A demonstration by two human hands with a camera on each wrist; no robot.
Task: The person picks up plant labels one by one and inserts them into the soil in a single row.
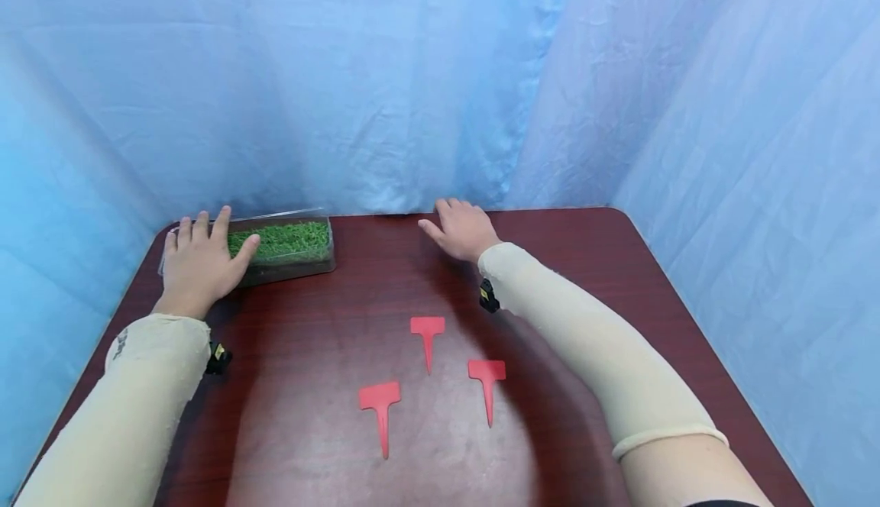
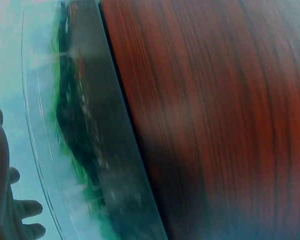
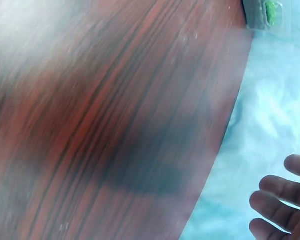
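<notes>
A clear plastic tray of green grass (image 1: 289, 246) sits at the far left of the dark red table (image 1: 357, 316). My left hand (image 1: 201, 261) lies on the tray's left end with fingers spread, the thumb on the grass. In the left wrist view the tray (image 2: 90, 150) runs along the table edge, my fingertips (image 2: 20, 210) beside it. My right hand (image 1: 462, 229) rests flat near the table's far edge, holding nothing; its fingers (image 3: 280, 205) show in the right wrist view. Three red T-shaped plant markers (image 1: 428, 339) (image 1: 380, 411) (image 1: 486, 383) lie flat in front of me.
Blue wrinkled cloth (image 1: 412, 79) hangs behind and on both sides of the table. The table's right edge (image 1: 687, 308) runs diagonally toward me. Both forearms wear beige sleeves with small black wrist cameras.
</notes>
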